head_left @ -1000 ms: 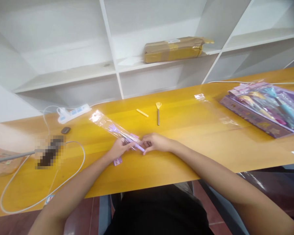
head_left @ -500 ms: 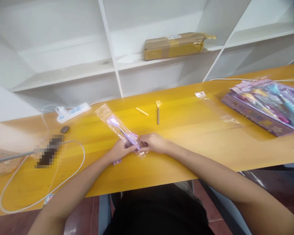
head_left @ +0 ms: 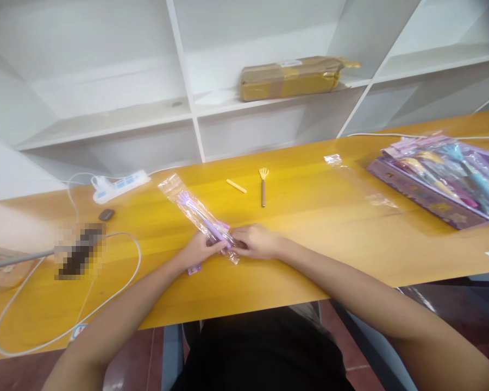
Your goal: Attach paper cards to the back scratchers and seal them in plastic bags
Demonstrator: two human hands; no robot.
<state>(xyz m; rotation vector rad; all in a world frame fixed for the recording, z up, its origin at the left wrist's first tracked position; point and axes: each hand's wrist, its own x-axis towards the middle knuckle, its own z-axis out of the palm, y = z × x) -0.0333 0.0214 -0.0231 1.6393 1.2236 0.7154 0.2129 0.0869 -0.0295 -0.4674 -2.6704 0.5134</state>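
Observation:
A purple back scratcher (head_left: 204, 219) lies slantwise inside a clear plastic bag (head_left: 172, 186), its clawed end toward the upper left. My left hand (head_left: 199, 248) is closed on the handle through the bag, thumb laid across it. At the lower right end of the bag, my right hand (head_left: 255, 241) grips the plastic with curled fingers; its fingertips are partly hidden. A pink and purple card (head_left: 194, 269) peeks out below my left hand. Beyond my hands, a small yellow-clawed back scratcher with a dark handle (head_left: 263, 187) rests on the table beside a short yellow stick (head_left: 236, 186).
On the right, a purple box (head_left: 419, 191) holds several bagged back scratchers. Clear wrappers (head_left: 381, 200) lie near it. To the left are a white power strip (head_left: 120, 186), a small dark object (head_left: 106, 215) and a looped white cable (head_left: 140, 255). A taped carton (head_left: 289, 81) sits on the shelf.
The back scratcher has shifted slightly toward the upper left inside the bag, and its claw shows more clearly. My right fingers have curled in a little; both hands stay at the bag.

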